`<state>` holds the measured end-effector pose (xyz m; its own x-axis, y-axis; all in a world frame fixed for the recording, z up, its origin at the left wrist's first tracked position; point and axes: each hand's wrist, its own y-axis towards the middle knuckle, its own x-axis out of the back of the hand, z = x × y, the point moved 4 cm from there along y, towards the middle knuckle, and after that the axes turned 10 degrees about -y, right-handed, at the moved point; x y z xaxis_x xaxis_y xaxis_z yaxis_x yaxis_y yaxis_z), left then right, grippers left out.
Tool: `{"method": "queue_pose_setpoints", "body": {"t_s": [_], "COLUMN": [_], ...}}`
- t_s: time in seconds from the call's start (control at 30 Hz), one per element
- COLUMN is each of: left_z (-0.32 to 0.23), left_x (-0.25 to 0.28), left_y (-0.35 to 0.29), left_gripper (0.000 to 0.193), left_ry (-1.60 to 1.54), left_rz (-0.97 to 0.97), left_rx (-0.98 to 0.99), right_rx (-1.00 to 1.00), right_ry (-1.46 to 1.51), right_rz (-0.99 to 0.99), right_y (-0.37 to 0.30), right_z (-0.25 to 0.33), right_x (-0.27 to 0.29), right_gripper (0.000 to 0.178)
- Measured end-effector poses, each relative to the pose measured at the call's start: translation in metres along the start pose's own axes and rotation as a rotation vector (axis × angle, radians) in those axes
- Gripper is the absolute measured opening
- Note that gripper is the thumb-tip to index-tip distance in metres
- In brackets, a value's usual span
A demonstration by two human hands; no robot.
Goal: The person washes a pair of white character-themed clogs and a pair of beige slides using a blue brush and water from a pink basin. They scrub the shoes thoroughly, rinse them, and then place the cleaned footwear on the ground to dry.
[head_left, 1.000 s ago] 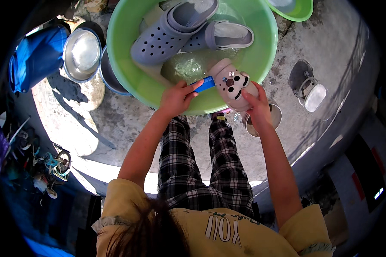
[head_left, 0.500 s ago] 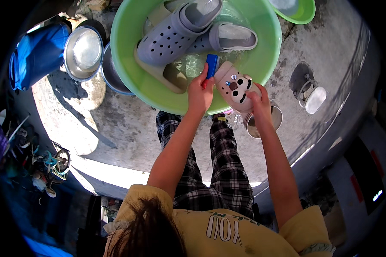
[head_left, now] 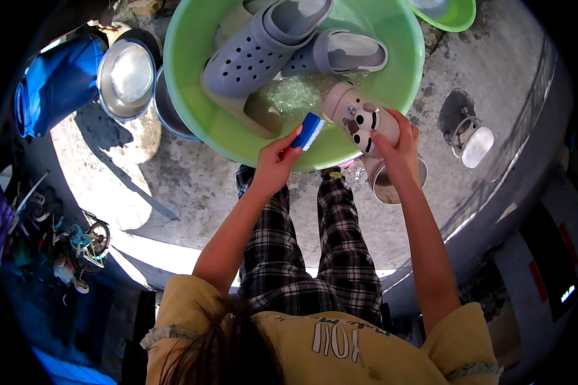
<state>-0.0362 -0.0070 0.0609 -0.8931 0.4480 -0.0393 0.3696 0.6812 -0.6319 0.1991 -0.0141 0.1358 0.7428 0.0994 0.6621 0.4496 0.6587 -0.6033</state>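
— Left hand and brush have shifted down and left since the earlier frame. Grip?
— Closed on the brush, bristles facing right, above the tub.
— Locate the pink clog.
— Right of the brush, a gap between, at the tub's near side. Right hand is clamped around it; hands are apart.

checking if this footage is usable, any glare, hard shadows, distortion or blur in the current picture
Head view: glare whitens the metal basin and sunlit concrete, where hard shadows also fall; head view: fisheye curving toward the rim, corners black; head view: left hand, brush, right hand and pink clog look fairly sharp.
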Motion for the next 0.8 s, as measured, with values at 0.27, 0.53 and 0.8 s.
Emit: {"method": "queue_pose_setpoints", "body": {"t_s": [0.27, 0.53, 0.8], "left_z": [0.035, -0.018, 0.004], "left_x": [0.007, -0.025, 0.010], "left_y": [0.107, 0.048, 0.099], "left_gripper": [0.034, 0.037, 0.034], "left_ry": [0.313, -0.244, 0.895], "left_rz": [-0.645, 0.153, -0.331], "left_rx": [0.186, 0.030, -0.021], "right_rx": [0.178, 0.341, 0.460], "right_ry": [-0.055, -0.261, -0.264], "right_rz": [0.001, 0.037, 0.111], "right_y": [-0.005, 0.001, -0.001], "right_z": [0.025, 0.017, 0.022], "right_x": [-0.011, -0.013, -0.004], "right_gripper": [0.072, 0.071, 0.068]}}
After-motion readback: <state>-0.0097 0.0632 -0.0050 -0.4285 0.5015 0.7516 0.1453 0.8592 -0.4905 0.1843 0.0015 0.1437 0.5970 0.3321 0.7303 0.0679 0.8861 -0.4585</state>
